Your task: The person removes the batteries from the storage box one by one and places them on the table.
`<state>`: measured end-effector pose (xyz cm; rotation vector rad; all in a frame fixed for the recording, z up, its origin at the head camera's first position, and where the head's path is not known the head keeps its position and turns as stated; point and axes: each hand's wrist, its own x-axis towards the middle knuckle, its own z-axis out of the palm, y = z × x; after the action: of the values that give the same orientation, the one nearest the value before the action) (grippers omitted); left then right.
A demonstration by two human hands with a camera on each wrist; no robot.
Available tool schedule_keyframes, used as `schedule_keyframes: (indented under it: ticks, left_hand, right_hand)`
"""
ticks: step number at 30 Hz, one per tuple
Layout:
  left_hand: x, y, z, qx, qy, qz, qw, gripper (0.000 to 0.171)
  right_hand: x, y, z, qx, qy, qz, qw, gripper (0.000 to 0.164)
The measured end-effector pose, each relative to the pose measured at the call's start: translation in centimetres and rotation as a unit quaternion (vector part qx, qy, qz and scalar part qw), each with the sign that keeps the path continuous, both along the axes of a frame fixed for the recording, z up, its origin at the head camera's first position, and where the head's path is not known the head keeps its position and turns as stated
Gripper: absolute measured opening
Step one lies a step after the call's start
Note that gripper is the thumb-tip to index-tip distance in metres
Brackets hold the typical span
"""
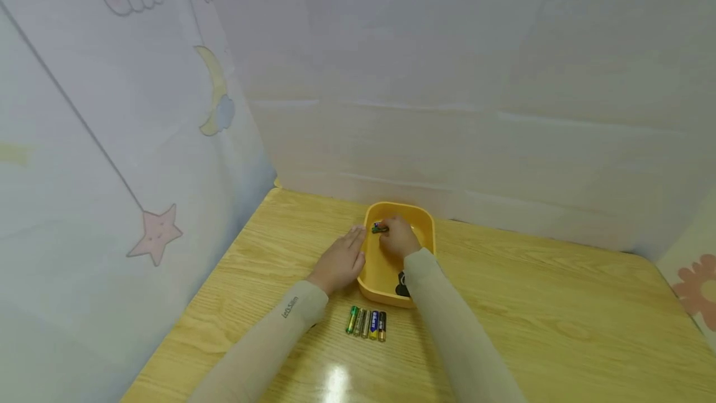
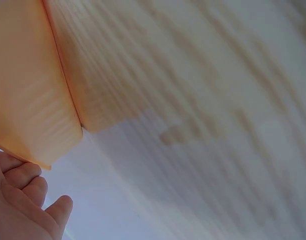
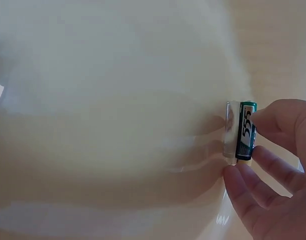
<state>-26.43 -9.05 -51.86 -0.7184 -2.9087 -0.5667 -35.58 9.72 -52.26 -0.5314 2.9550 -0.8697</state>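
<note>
A yellow plastic tray [image 1: 383, 297] stands on the wooden table. My right hand [image 1: 399, 238] reaches down into it. In the right wrist view its thumb and fingers pinch a green AA battery [image 3: 246, 131] marked 555, close to the tray's inner surface. A pale silvery shape lies along that battery; I cannot tell whether it is a second battery or a reflection. My left hand [image 1: 339, 260] lies against the tray's left side, its fingers extended and touching the rim. In the left wrist view the fingertips [image 2: 30, 170] meet the rim's edge.
In front of the tray, several batteries [image 1: 366, 323] lie side by side in a row. A black shape [image 1: 401, 285] shows at the tray's near end, partly behind the right sleeve. A printed cloth wall [image 1: 436, 111] rises behind the table and on its left.
</note>
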Motion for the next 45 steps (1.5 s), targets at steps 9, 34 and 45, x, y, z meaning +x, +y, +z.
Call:
schedule_keyframes:
  ticks: [9,34,45]
  left_hand:
    - [-0.5,0.0,-0.4,-0.003,0.012,0.002,0.9999,0.057]
    - [-0.4,0.7,-0.2,-0.007,0.01,0.0,0.9999,0.056]
    - [-0.2,0.9,0.3,-0.008,-0.002,0.004,1.0,0.056]
  right_hand:
    - [0.4,-0.5,1.0,0.055,-0.019,-0.012,0.998,0.037]
    - [0.4,1.1,0.8,0.023,-0.023,-0.035,0.999,0.015]
    - [0.5,1.6,0.9,-0.002,-0.047,-0.046,0.998,0.038]
